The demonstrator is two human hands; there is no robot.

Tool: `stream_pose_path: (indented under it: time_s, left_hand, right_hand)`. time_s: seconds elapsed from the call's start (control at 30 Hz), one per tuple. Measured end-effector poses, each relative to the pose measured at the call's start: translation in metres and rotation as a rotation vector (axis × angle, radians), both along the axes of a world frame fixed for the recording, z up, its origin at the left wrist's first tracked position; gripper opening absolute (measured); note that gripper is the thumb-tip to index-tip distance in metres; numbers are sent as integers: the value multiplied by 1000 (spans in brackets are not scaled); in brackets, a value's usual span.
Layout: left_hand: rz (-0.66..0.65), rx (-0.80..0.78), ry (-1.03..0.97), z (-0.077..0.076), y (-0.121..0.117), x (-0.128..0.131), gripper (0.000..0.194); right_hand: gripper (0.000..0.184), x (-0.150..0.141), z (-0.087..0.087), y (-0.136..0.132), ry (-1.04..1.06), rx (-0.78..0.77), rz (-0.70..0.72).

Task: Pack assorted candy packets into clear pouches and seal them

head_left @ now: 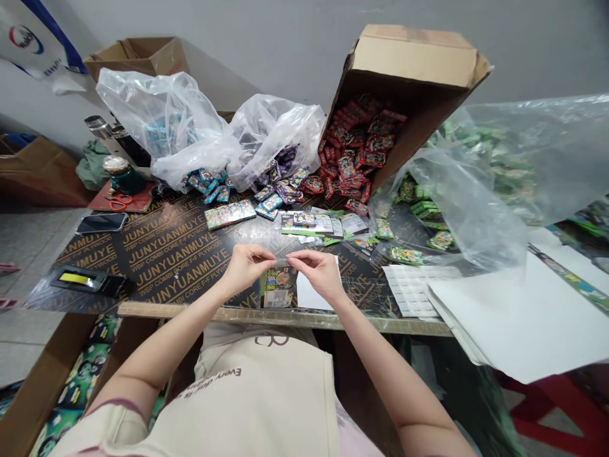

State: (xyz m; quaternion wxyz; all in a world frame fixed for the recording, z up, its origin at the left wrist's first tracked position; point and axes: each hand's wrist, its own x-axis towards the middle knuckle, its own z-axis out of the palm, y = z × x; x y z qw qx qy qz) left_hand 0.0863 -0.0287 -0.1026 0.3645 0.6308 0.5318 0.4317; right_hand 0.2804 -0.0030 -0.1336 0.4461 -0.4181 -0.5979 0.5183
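Observation:
My left hand [250, 265] and my right hand [316, 270] meet at the table's front, each with thumb and finger pinched. Between the fingertips runs the thin clear edge of what looks like a plastic bag. Just below it shows a dark printed card [278, 293] with green and yellow print; whether it sits inside the bag I cannot make out. White paper [309, 295] lies partly beneath my right hand. Beyond the hands are stacked printed cards [323, 225] with a small box on top, and a long row of small patterned boxes [231, 214].
Plastic bags spill blue boxes [209, 184] and purple boxes [285, 190]. Red boxes [347, 165] pour from a tipped carton [413, 57]; green boxes [428, 209] lie right. A label sheet [413, 289], white sheets [523, 317], phone [101, 222], scissors [118, 202] and black tool [88, 280] flank the hands.

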Motion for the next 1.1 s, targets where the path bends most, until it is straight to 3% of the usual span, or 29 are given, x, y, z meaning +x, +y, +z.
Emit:
stream_pose_path:
  time_s: [0.13,0.27,0.33,0.4,0.47,0.57,0.67,0.77,0.87,0.93,1.03,1.1]
  left_hand:
    - [-85,189,145,-9,-17,0,13]
    - [-134,196,161,-26,-20,-5,18]
    - [-139,160,143,-36,-1,-16,19]
    - [-54,122,190,-45,34,-38,23]
    - [82,84,415,-55,75,-66,32]
    - [142,-50,812,-71,123,-106,79]
    - [141,-136,951,-87,137,-129,82]
    - [109,-132,957,-99,125,-146,76]
    - [84,-162,950,-96,102,-181,78]
    - [119,-206,935,-85,88,-218,76]
    - [224,-276,888,-62,74,-269,75]
    - [278,-289,856,-48,70,-278,77]
  right_hand:
    - [16,8,-8,-4,-21,96,62]
    - [17,10,-22,-11,-71,242,21]
    - [14,7,-28,-11,-88,297,-46]
    - [14,4,-32,-8,-82,299,-103]
    - [15,1,-35,-4,-60,260,-157]
    - [18,-2,-37,1,-39,212,-223]
    - [14,-7,-31,0,-40,236,-186]
    - [13,-11,-11,-1,-9,255,-216]
    - [23,-11,10,10,78,243,-434]
    - [26,-12,13,26,127,230,-485]
    - [27,-22,0,51,137,152,-384]
    - [27,-36,-15,63,104,87,-297]
